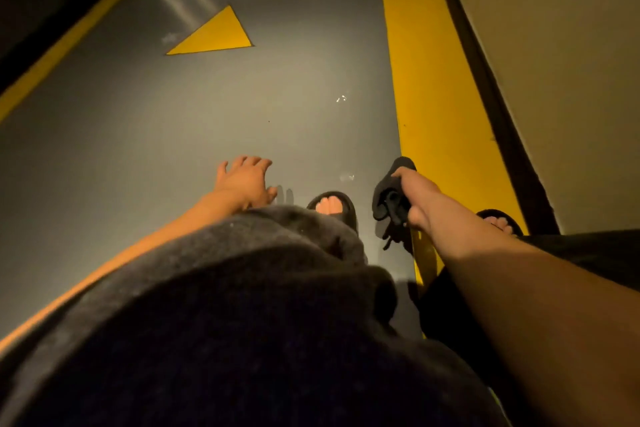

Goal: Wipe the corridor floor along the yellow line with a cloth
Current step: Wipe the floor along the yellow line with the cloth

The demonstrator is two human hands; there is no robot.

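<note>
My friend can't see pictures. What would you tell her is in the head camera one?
Looking down at a grey floor, a person's right hand grips a dark cloth beside a wide yellow line along the wall. The left hand is open with fingers spread. Two feet in black sandals show below, and a yellow triangle is painted ahead.

We see a dark, crumpled cloth (391, 196), black or charcoal, bunched in folds with loose ends dangling; it is off the floor, its shadow falling below it. It hangs right at the inner edge of the broad, glossy yellow painted line (429, 80), partly overlapping that edge in our view. The line runs straight along the smooth grey corridor floor (194, 114), beside a dark skirting strip at the wall. The grey floor shows sheen and a few small bright specks near the line.
</note>
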